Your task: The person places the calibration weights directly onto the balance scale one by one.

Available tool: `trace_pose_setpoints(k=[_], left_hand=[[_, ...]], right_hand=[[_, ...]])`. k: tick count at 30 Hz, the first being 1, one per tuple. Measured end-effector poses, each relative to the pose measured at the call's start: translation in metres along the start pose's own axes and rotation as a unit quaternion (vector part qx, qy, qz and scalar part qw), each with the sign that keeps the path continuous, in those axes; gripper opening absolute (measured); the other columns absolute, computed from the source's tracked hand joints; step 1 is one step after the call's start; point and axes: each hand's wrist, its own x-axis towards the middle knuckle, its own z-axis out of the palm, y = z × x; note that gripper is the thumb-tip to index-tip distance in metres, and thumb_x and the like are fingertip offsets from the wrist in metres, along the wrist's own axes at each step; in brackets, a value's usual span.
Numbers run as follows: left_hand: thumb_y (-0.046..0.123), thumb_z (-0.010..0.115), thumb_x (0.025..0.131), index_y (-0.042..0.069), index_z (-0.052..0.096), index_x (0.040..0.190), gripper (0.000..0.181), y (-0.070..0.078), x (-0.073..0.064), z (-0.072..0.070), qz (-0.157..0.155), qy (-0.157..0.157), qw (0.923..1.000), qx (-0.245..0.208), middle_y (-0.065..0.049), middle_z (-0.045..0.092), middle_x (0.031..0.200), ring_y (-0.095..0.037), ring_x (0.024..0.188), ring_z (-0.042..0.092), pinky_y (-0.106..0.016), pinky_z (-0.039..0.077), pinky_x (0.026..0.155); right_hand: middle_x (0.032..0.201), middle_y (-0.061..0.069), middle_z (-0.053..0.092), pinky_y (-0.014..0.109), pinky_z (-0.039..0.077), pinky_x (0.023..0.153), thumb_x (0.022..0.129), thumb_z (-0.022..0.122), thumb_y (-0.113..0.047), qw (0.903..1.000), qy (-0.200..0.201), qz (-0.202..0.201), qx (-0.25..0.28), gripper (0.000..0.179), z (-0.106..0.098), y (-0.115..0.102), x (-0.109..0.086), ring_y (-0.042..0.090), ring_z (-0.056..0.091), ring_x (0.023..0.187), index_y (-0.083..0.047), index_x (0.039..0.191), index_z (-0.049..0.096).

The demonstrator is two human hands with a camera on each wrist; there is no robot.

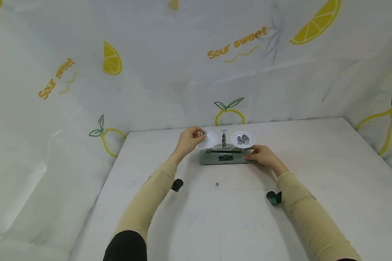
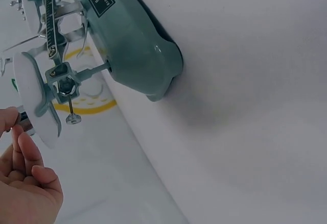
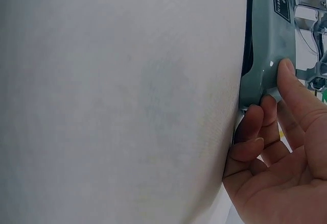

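A green balance scale [image 1: 210, 158] with two white pans stands near the back of the table. At its left pan [image 1: 212, 139], my left hand [image 1: 187, 140] pinches a small silver metal weight [image 2: 25, 124] between thumb and fingers, right at the pan's edge. Several similar metal weights [image 1: 245, 139] sit on the right pan [image 1: 251, 137]. My right hand [image 1: 264, 155] grips the right end of the base, the thumb on its front face and the other fingers bent around the end, as the right wrist view shows.
One small grey metal piece [image 1: 217, 184] lies on the white table [image 1: 199, 224] in front of the scale. Behind the table hangs a white sheet [image 1: 170, 87] printed with lemons. Black wrist devices [image 1: 177, 185] protrude inward from both beige sleeves [image 1: 150, 199].
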Motion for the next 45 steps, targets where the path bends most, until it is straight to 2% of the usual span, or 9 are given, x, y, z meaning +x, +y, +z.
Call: trace_pose_setpoints(k=[12,16,20,31,39,45], left_hand=[[0.018,0.064,0.088,0.001,0.061,0.114,0.031,-0.007,0.0,0.007,-0.026,-0.007,0.9996,-0.005,-0.006,0.058,0.087,-0.013,0.078,0.051,-0.019,0.042,0.066],[0.019,0.065,0.087,0.002,0.059,0.118,0.036,-0.005,-0.001,0.006,-0.032,0.011,0.9992,-0.02,-0.006,0.058,0.088,-0.013,0.077,0.05,-0.018,0.04,0.063],[0.019,0.066,0.087,0.002,0.059,0.118,0.036,-0.005,-0.003,0.006,-0.019,0.033,0.9986,-0.037,-0.005,0.057,0.084,-0.012,0.073,0.047,-0.018,0.038,0.061],[0.018,0.067,0.086,0.004,0.063,0.108,0.027,-0.012,-0.028,0.012,0.014,0.098,0.9902,-0.099,-0.003,0.055,0.08,-0.009,0.072,0.047,-0.016,0.038,0.063],[0.017,0.066,0.087,0.006,0.065,0.104,0.02,-0.018,-0.048,0.02,0.042,0.077,0.991,-0.101,-0.004,0.056,0.079,-0.008,0.071,0.048,-0.016,0.039,0.062],[0.018,0.067,0.086,0.004,0.063,0.107,0.025,-0.023,-0.061,0.029,0.029,0.036,0.9924,-0.114,-0.006,0.057,0.081,-0.007,0.07,0.047,-0.016,0.04,0.062]], right_hand=[[0.084,0.005,0.059,0.026,0.042,0.067,0.085,0.067,-0.031,1.0,-0.003,-0.003,-0.004,0.06,0.004,0.0,0.002,0.015,0.051,0.074,0.002,0.131,0.048],[0.084,0.006,0.059,0.026,0.042,0.067,0.085,0.067,-0.03,1.0,-0.001,-0.007,-0.005,0.059,0.003,0.001,0.003,0.015,0.051,0.073,0.002,0.13,0.048],[0.084,0.006,0.059,0.026,0.042,0.067,0.085,0.067,-0.03,1.0,-0.001,-0.007,-0.007,0.059,0.002,0.001,0.004,0.015,0.052,0.074,0.002,0.13,0.048],[0.083,0.005,0.059,0.027,0.043,0.068,0.085,0.067,-0.031,0.9999,-0.001,-0.01,-0.004,0.059,0.002,0.002,0.002,0.015,0.052,0.074,0.002,0.131,0.048],[0.084,0.006,0.059,0.027,0.043,0.067,0.086,0.066,-0.03,1.0,-0.001,-0.008,0.0,0.058,0.001,0.002,0.002,0.015,0.052,0.074,0.003,0.13,0.048],[0.085,0.006,0.059,0.026,0.043,0.067,0.086,0.066,-0.032,1.0,-0.001,-0.003,0.002,0.06,0.001,0.0,0.001,0.014,0.051,0.074,0.003,0.131,0.047]])
